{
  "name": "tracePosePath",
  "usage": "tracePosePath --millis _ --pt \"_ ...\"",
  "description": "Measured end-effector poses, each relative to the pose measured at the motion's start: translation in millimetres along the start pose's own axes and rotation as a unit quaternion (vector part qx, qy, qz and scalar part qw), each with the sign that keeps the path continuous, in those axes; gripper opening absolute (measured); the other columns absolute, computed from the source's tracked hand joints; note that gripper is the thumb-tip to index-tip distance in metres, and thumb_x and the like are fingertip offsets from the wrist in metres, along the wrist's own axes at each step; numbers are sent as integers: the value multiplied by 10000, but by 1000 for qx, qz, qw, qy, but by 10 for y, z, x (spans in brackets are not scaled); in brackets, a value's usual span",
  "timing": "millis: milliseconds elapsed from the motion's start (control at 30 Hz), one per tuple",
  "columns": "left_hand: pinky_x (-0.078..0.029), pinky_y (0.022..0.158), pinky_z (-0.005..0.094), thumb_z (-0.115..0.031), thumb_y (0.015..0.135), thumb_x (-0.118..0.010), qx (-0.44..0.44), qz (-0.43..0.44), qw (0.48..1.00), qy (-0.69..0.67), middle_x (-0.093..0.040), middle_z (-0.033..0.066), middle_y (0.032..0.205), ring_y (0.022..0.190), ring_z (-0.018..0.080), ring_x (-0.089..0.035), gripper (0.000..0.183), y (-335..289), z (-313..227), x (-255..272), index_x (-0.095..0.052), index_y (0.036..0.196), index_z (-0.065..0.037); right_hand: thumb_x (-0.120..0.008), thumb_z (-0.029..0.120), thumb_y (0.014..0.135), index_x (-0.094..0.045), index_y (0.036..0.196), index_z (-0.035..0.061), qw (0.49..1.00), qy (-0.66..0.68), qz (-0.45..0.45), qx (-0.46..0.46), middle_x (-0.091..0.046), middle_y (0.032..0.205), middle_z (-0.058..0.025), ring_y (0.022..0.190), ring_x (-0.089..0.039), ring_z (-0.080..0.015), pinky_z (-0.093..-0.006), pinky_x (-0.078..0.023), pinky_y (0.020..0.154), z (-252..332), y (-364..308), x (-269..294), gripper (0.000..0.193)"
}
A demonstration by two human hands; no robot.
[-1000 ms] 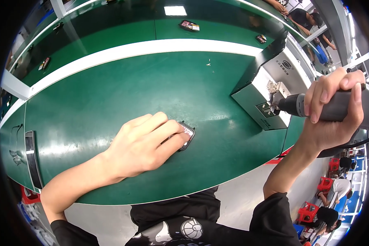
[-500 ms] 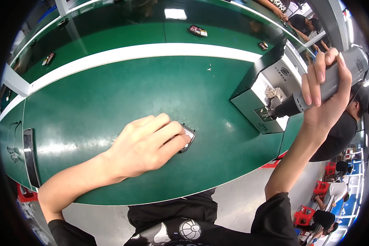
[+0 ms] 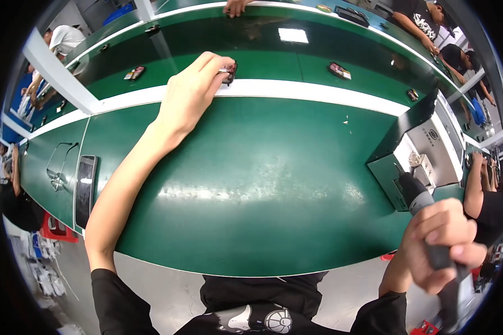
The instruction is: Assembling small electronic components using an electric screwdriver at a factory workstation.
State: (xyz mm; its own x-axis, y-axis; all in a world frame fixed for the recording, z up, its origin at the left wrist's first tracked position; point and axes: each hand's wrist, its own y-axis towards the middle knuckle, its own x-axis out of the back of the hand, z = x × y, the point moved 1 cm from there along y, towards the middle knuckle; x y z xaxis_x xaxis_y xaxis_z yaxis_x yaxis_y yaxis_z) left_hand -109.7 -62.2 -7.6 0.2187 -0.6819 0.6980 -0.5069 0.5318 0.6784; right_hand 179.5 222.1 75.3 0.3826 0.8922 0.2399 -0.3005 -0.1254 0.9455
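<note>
My left hand [image 3: 190,97] is stretched out to the white rail along the far edge of the green table. Its fingers pinch a small dark electronic device [image 3: 231,76], mostly covered by the hand, over the rail beside the conveyor. At the right, my right hand [image 3: 441,240] is wrapped round a grey and black electric screwdriver [image 3: 421,200]. The screwdriver points up and left, its tip close to the front of a silver and black screw feeder [image 3: 387,176]. Whether tip and feeder touch I cannot tell.
Beyond the rail [image 3: 296,89] runs a dark green conveyor carrying similar small devices [image 3: 339,71]. A phone [image 3: 85,187] and a pair of glasses [image 3: 58,167] lie at the left of the table. Tiny white scraps [image 3: 346,123] lie near the rail. Co-workers' hands [image 3: 237,8] show across the conveyor.
My left hand has carried the device from mid-table up to the far rail. My right hand has lowered the screwdriver, which now points upward instead of down-left. The view has shifted.
</note>
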Motion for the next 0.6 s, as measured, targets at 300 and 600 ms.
tracePosePath --millis 300,600 --pt "-600 914 520 -283 1041 -663 320 135 854 387 -603 150 1414 1235 344 -658 451 -341 1588 763 -572 1452 -123 -702 242 1044 -500 975 48 966 -103 99 216 -618 699 -76 506 -623 -190 -334 -564 488 166 -54 -363 288" --pt "-532 1009 491 -104 974 -701 220 39 938 266 -700 201 1193 1147 402 -646 418 -457 1555 686 -606 1376 -36 -716 269 1037 -505 995 48 966 -107 124 200 -623 693 -86 510 -637 -208 -346 -571 489 163 -75 -470 308"
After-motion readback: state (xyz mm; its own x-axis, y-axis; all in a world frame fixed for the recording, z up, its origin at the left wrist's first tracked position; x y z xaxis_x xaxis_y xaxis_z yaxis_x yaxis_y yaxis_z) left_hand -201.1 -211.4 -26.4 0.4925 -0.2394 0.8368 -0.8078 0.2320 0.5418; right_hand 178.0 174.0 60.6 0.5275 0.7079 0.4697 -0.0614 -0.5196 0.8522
